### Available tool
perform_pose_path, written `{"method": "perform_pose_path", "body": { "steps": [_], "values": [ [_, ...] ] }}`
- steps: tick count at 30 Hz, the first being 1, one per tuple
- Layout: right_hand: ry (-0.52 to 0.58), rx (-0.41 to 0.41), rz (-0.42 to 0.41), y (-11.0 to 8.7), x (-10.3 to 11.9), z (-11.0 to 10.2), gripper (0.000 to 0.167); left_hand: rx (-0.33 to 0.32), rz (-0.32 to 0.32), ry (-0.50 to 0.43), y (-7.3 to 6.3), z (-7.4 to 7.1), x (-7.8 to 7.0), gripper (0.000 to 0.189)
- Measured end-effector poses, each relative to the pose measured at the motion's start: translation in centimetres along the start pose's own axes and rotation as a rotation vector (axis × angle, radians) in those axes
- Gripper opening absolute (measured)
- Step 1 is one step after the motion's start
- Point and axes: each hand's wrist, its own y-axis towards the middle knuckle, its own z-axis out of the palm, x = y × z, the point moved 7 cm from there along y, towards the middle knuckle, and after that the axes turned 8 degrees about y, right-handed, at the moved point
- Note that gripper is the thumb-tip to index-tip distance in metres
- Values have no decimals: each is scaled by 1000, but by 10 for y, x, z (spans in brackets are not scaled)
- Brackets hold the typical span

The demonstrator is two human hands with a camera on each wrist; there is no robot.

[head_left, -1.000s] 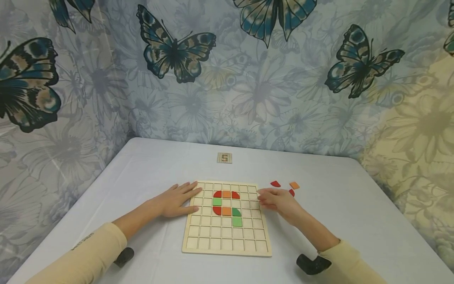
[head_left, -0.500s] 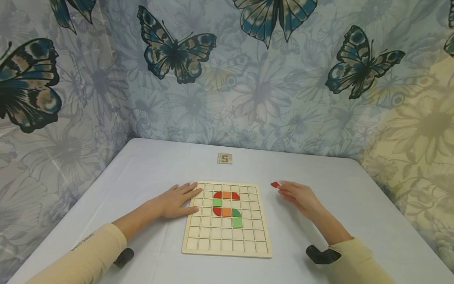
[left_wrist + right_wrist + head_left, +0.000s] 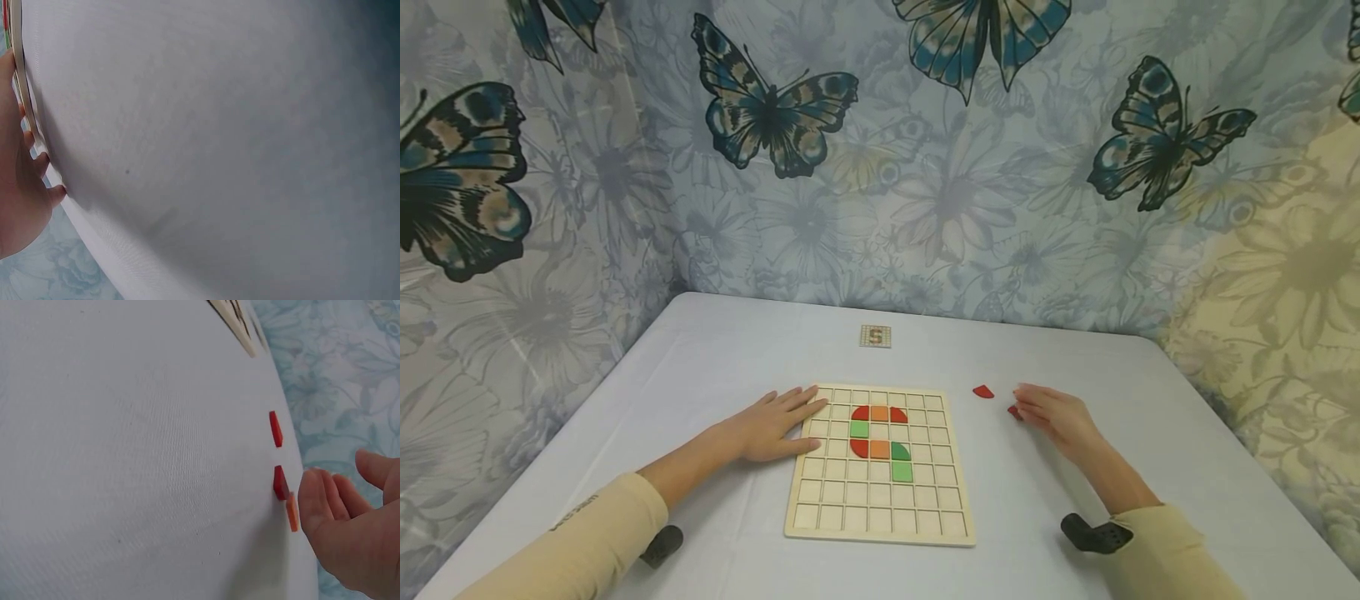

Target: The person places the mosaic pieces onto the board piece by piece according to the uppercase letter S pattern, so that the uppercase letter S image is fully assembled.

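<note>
A pale wooden grid board [image 3: 835, 492] lies on the white table, with red, orange and green tiles set in several of its squares. My left hand [image 3: 767, 427] rests on the board's left edge, fingers spread. My right hand [image 3: 1060, 421] is over loose tiles to the right of the board and holds nothing. In the right wrist view its thumb stands apart from the bent fingers. An orange tile [image 3: 292, 512] lies just beside those fingers; the hand hides it in the head view. A red tile [image 3: 280, 483] is close to it. Another red tile [image 3: 983, 392] lies farther left.
A small square card [image 3: 876, 336] with an S-shaped pattern lies behind the board. The white table [image 3: 737, 350] meets a curtain [image 3: 925, 208] printed with butterflies and flowers at the back. Dark wrist devices [image 3: 1096, 535] sit under both sleeves.
My right hand has moved from the board's right edge rightward to the loose tiles, covering the orange one in the head view. My left hand has stayed in place.
</note>
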Motion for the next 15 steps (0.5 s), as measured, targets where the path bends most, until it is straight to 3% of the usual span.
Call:
{"method": "perform_pose_path", "body": {
  "steps": [10, 15],
  "values": [
    [-169, -83, 7, 9, -7, -14, 61, 6, 2, 0, -1, 1, 1, 75],
    [-325, -93, -6, 13, -11, -20, 58, -6, 6, 3, 0, 1, 1, 75]
  ]
}}
